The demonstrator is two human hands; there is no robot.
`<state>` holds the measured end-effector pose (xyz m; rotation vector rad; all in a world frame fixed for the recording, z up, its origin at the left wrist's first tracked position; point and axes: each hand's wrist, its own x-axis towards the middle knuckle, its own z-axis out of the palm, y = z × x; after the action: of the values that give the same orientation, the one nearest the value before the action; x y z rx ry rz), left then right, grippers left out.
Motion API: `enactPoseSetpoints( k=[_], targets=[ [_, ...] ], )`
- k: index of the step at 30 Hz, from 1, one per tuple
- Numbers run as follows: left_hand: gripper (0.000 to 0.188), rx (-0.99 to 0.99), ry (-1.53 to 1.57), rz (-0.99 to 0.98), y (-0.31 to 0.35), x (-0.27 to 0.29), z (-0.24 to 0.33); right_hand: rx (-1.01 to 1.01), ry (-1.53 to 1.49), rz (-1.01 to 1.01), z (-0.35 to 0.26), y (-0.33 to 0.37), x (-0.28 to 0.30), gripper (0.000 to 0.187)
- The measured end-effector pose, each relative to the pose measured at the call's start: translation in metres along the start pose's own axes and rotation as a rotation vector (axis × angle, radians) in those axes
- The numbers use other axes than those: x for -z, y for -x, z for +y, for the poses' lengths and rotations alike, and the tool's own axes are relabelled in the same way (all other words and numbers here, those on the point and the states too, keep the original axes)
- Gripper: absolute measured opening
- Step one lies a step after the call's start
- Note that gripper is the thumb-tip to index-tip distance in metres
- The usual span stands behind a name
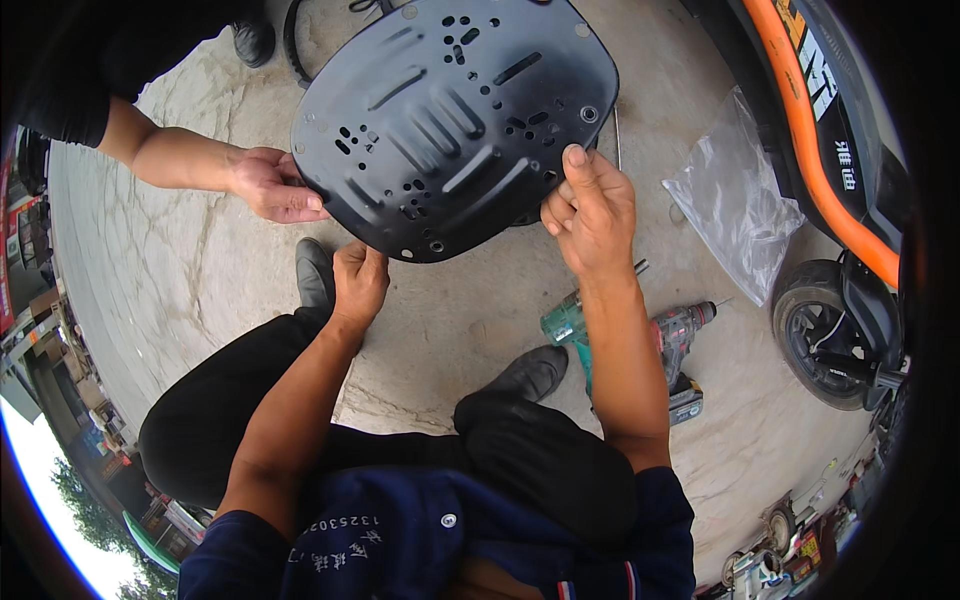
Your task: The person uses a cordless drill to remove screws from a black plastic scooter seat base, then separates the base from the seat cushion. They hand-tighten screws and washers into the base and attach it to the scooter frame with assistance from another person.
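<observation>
A black pressed-metal plate (430, 140), with raised ribs, slots and round holes, is held up off the floor in front of me. My right hand (597, 210) grips its right edge, with the thumb on the upper face and the fingers curled beneath. At the near left edge, my left hand (360, 283) is closed on the rim, its fingertips partly hidden by the plate. Another person's hand (275, 185) also holds the plate at its left edge. What lies under the plate is mostly hidden.
Beside my right forearm, a green power tool (565, 318) and a grey-red cordless drill (680, 325) rest on the concrete floor (450, 310). A clear plastic bag (738, 200) lies near an orange-and-black scooter (800, 130) and its wheel (825, 335). My shoes (530, 375) flank the space below.
</observation>
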<state>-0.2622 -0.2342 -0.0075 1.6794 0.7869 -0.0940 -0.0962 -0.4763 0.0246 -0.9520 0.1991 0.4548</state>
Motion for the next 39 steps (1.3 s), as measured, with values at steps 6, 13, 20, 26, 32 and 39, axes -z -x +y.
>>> enactPoseSetpoints(
  k=[6,13,20,26,32,39],
  targets=[
    [0.031,-0.632,-1.024,0.002,-0.004,0.048,-0.033,0.119,0.086,-0.140,-0.021,0.020,-0.028,0.038],
    [0.028,-0.286,-0.560,-0.369,0.028,0.017,0.056,0.287,0.249,-0.276,-0.024,0.047,-0.057,0.026],
    [0.028,-0.221,-0.614,-0.781,0.072,0.017,0.072,0.414,0.265,-0.413,0.010,0.054,-0.083,0.019],
    [0.029,-0.218,-0.708,-1.022,0.099,0.017,0.115,0.488,0.321,-0.527,0.037,0.072,-0.102,0.016],
    [0.025,0.393,-0.565,-0.806,0.110,0.012,0.190,0.397,0.286,-0.554,0.052,0.051,-0.111,0.015],
    [0.029,0.393,-0.394,-0.399,0.133,0.044,0.238,0.276,0.384,-0.644,0.045,0.018,-0.139,0.015]
  ],
)
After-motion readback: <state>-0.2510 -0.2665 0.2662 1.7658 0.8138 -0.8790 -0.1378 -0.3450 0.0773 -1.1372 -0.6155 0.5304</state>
